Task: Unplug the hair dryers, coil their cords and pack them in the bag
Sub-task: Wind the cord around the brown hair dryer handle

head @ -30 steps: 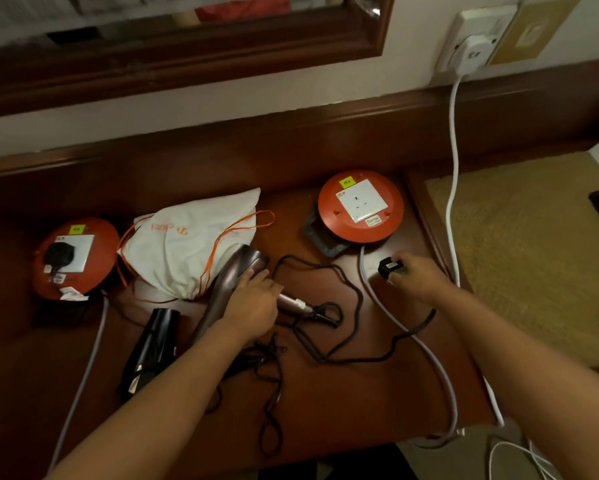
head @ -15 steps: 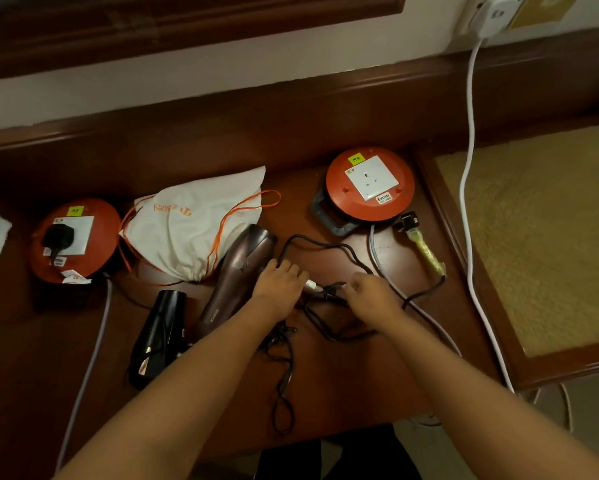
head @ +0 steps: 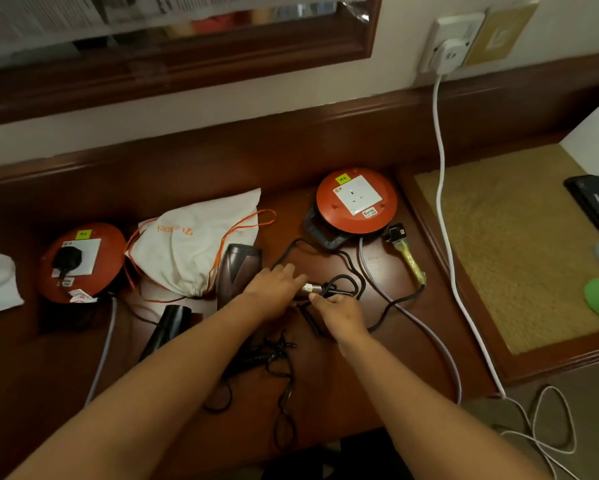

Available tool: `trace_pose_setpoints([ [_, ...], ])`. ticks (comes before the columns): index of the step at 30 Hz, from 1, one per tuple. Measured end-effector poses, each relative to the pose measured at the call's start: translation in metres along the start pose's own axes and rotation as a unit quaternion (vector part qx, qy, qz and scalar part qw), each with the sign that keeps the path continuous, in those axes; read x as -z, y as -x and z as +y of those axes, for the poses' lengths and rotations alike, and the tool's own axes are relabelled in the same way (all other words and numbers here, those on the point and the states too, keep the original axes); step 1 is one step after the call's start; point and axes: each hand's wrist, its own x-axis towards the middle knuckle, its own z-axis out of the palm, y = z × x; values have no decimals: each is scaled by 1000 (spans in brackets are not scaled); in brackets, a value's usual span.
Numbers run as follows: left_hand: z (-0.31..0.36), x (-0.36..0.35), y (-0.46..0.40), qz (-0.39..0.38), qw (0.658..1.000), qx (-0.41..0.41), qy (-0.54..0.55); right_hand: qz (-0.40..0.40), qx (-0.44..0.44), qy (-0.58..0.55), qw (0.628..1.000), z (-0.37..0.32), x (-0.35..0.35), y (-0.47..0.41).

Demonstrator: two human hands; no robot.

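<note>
Both hands on brown dryer [head: 237, 271]: L hand [head: 274, 289] gripping handle, R hand [head: 339, 311] pinching cord [head: 343, 284].

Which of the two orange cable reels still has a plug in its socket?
The left round orange cable reel, beside the white drawstring bag: a black plug sits in its socket. The right orange reel's white socket is bare.

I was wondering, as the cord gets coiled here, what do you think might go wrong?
1. The brown dryer's cord crosses the grey reel cable, so coiling may snag or drag it.
2. The black dryer appears to be still plugged into the left reel; its tangled cord lies under the forearms and could get pulled into the coil.
3. The left hand and right hand work right at the handle, so tight winding could kink the cord there.
</note>
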Motion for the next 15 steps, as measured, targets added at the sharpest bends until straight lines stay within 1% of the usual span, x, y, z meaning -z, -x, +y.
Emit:
trace_pose_setpoints([
  [4, 0, 13, 7, 26, 1000, -5, 0, 20, -13, -74, 997, -5, -4, 11],
  [6, -3, 21, 9, 41, 999, 0, 3, 21, -11, -129, 991, -7, -3, 16],
  [9, -11, 32, 12, 62, 998, 10, -8, 5, 6, -275, 961, -9, 9, 23],
  [10, -15, 35, 14, 68, 997, 13, -15, 3, 19, -301, 953, -10, 17, 25],
  [15, -36, 51, 27, 95, 995, 31, -13, 13, 63, -293, 954, -12, 64, 26],
])
